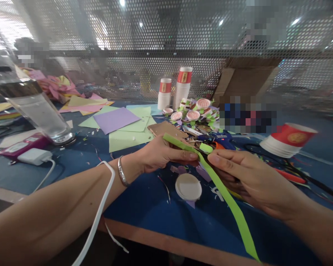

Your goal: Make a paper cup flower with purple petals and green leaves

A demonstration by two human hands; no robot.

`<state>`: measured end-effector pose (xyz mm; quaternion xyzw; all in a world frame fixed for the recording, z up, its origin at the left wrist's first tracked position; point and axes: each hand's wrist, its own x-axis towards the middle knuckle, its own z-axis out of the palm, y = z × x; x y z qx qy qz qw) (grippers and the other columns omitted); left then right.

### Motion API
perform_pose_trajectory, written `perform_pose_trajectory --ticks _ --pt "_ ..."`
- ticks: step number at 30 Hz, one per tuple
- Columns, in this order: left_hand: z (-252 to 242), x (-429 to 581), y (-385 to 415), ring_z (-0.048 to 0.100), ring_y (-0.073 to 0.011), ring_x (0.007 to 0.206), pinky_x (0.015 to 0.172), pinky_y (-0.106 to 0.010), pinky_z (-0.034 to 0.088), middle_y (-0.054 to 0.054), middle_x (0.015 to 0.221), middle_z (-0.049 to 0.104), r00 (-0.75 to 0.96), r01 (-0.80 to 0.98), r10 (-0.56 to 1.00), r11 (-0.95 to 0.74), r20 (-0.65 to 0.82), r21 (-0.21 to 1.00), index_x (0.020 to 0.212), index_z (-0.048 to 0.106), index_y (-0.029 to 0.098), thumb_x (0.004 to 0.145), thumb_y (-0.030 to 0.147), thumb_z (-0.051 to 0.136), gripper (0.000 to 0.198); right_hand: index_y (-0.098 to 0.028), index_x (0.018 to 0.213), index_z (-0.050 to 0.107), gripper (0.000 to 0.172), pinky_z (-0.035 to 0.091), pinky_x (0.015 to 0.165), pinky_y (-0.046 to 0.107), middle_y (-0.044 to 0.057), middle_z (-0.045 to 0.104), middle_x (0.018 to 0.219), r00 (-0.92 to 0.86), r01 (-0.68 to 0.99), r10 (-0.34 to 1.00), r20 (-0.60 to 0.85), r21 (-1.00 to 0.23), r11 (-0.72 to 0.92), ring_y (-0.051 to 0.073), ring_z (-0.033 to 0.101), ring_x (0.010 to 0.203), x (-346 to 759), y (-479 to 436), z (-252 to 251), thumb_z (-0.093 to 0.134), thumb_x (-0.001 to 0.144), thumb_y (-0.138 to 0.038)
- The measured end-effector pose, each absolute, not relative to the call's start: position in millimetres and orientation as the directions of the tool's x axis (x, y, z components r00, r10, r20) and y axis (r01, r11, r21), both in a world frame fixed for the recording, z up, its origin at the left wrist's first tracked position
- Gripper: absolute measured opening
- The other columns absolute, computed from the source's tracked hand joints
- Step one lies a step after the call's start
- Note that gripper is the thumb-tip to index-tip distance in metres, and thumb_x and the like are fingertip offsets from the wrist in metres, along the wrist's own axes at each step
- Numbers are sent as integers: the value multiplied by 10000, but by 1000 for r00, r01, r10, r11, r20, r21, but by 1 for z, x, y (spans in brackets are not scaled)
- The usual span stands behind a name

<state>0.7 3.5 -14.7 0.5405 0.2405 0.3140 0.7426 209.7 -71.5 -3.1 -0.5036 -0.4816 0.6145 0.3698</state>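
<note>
Pinching left hand (162,153): thumb and fingers are gripping a green paper strip (229,197).
Right hand (242,171): is sitting half-closed beside the strip; what it is holding, if anything, cannot be told.
Blue table (144,210): is lying beneath the strip, which is slanting toward the front edge.
White disc (188,187): is resting near the strip.

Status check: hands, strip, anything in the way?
Left hand pinching green paper strip; right hand close by, grip unclear. Strip's loose end trailing toward front edge of table. White cable across left forearm; white disc near hands.
</note>
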Motion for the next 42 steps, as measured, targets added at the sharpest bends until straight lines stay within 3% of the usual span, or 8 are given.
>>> perform_pose_trajectory --ticks 7,13,20,28,32,35,38,42 --pt "-16 1 4 757 -146 803 856 -279 621 -76 867 817 680 -224 733 222 -11 949 854 843 136 678 175 936 203 -202 770 607 461 104 389 199 -98 323 557 -217 20 944 -248 -968 -250 48 204 454 209 -71 -2 843 778 -599" --pt "-7 -8 4 776 -177 839 759 -265 610 -74 867 808 639 -163 768 187 -41 969 944 837 161 719 213 912 243 -194 759 599 489 89 401 202 -96 329 565 -208 28 952 -226 -974 -225 41 168 467 212 -70 -2 824 785 -627" --pt "-6 -13 7 763 -139 794 781 -269 627 -47 853 809 667 -170 745 123 22 978 850 834 157 814 199 837 56 -191 755 602 505 93 394 188 -97 338 562 -226 26 950 -215 -976 -215 29 175 452 211 -70 0 830 770 -641" --pt "-9 -6 3 761 -155 798 745 -278 610 -61 846 809 575 -229 818 170 -8 958 825 825 157 752 205 879 103 -197 748 612 475 121 377 186 -81 376 588 -151 5 978 -146 -989 -147 40 201 454 211 -71 1 826 788 -619" --pt "-7 -4 3 766 -161 814 760 -290 616 -53 845 809 552 -249 834 190 -22 950 829 820 162 775 178 842 61 -222 880 703 432 304 403 189 -36 542 644 -103 8 987 -123 -992 -123 75 396 488 212 -70 0 875 740 -593" --pt "-8 -4 3 769 -159 811 733 -272 608 -49 836 811 547 -232 837 180 -24 956 828 820 169 789 171 823 39 -241 933 724 431 475 551 212 3 684 809 -54 61 998 -36 -998 -33 132 587 673 213 -69 -3 960 664 -480" --pt "-11 -4 3 774 -157 795 730 -267 606 -48 823 814 562 -217 827 170 -19 961 827 823 177 780 199 838 54 -244 923 736 408 470 561 209 3 706 834 -30 173 997 77 -982 81 135 596 698 214 -67 -5 961 666 -466" --pt "-14 -3 2 777 -140 797 749 -242 602 -47 833 817 597 -243 802 186 -4 952 835 824 172 779 200 841 64 -250 934 748 385 498 609 235 4 730 824 -63 271 992 111 -955 124 148 624 697 213 -66 -4 932 703 -497"
